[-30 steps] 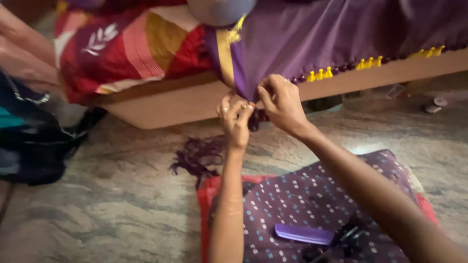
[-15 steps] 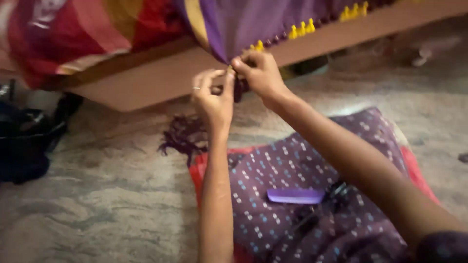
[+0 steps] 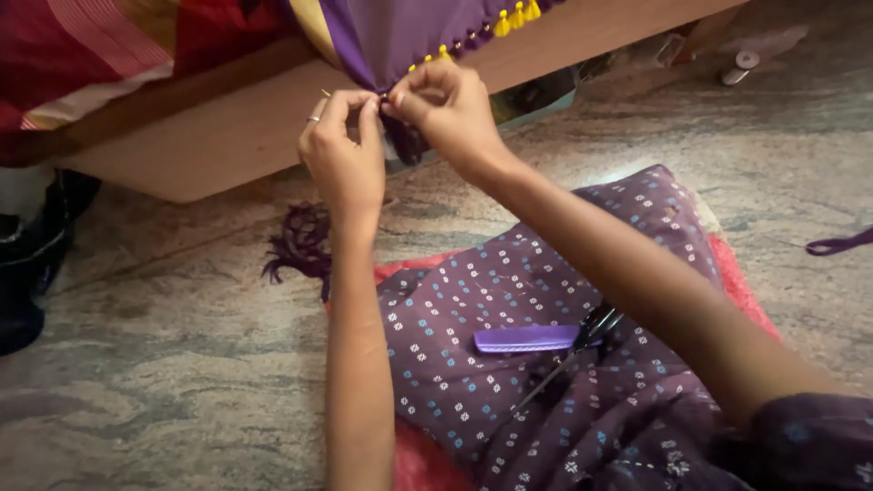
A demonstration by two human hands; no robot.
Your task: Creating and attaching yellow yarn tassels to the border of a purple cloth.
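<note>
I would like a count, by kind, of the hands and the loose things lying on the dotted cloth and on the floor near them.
Hands: 2, the left hand and the right hand, both pinching the purple cloth edge
Purple strips: 2, purple strip on lap and purple strip on floor
Scissors: 1
Dark purple thread bundle: 1
Total: 6

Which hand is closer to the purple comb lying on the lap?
The left hand, though only slightly. It pinches the purple cloth's edge almost straight above the comb; the right hand grips the same edge, a little higher and farther.
</note>
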